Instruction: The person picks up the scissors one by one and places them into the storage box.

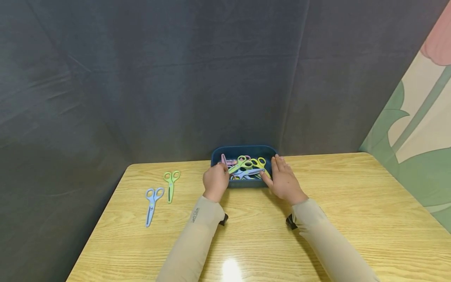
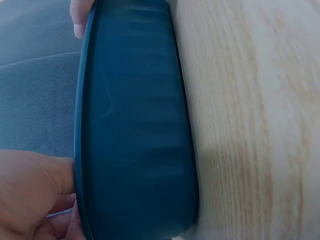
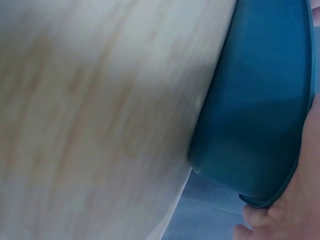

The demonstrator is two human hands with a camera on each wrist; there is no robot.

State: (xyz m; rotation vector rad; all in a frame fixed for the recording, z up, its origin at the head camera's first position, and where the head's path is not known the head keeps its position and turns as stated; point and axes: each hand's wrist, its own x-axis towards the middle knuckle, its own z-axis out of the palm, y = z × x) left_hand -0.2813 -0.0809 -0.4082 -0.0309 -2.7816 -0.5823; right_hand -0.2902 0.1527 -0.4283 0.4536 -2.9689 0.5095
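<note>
At the table's back edge sits a dark blue bin (image 1: 243, 149) with several pairs of scissors jumbled inside. My left hand (image 1: 215, 181) is at its front left corner, fingers curled over the rim, pinching a pair of pink scissors (image 1: 223, 158) whose tip points up. Green scissors (image 1: 241, 159), yellow scissors (image 1: 261, 163) and blue scissors (image 1: 251, 172) lie in the pile beside it. My right hand (image 1: 284, 181) rests along the bin's right side, fingers straight, thumb over the front rim. In the right wrist view, fingertips (image 3: 255, 217) touch the bin's rim at the corner.
To the left on the wooden table (image 1: 260, 235) lie green scissors (image 1: 170, 186) and, nearer me, blue scissors (image 1: 151, 205), both with handles away from me. A dark curtain (image 1: 211, 78) hangs right behind the bin. A painted panel (image 1: 419, 149) stands at the right.
</note>
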